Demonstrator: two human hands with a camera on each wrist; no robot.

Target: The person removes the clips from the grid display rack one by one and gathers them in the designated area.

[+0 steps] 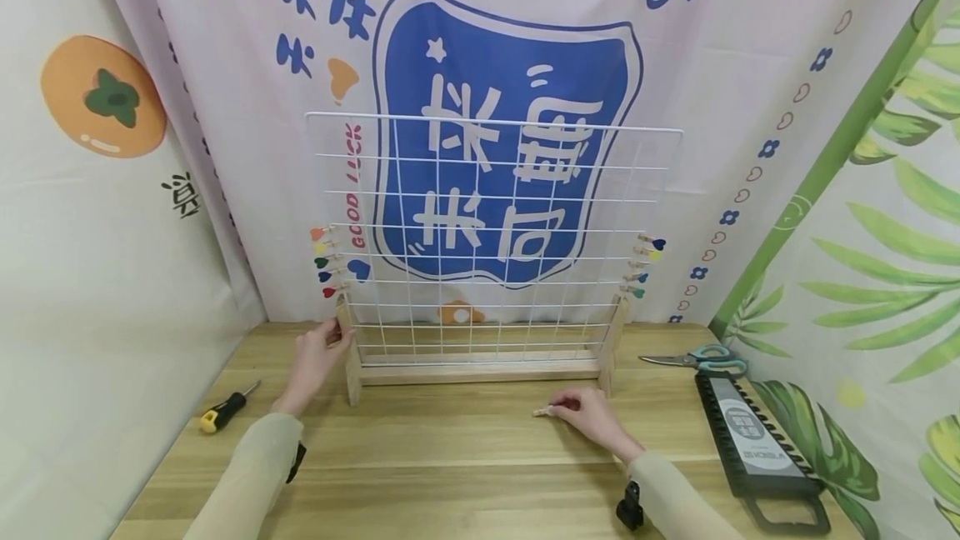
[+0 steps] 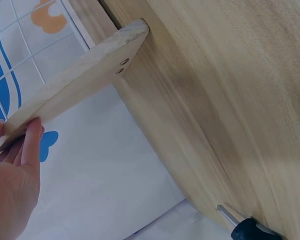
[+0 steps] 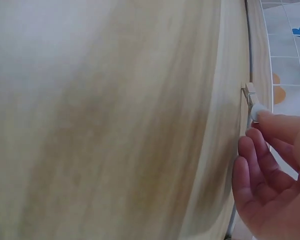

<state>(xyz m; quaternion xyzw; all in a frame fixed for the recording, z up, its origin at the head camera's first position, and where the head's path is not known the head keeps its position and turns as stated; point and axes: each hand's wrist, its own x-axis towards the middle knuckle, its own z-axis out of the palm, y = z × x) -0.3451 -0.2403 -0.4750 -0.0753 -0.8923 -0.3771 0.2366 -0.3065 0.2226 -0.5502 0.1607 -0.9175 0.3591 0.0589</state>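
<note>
The right grip [image 1: 588, 416] pinches the peg [image 1: 542, 412], whose long axis points leftward from it; the grid [image 1: 474, 257] stands just beyond. The left grip [image 1: 318, 352], farther from the peg, clasps the left post [image 1: 352, 374].

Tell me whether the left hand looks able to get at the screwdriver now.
Probably yes: the screwdriver lies on the tabletop, to the left of the left hand, and nothing shows between them. That hand grips the wooden upright, though, so it would likely need to let go first.
</note>
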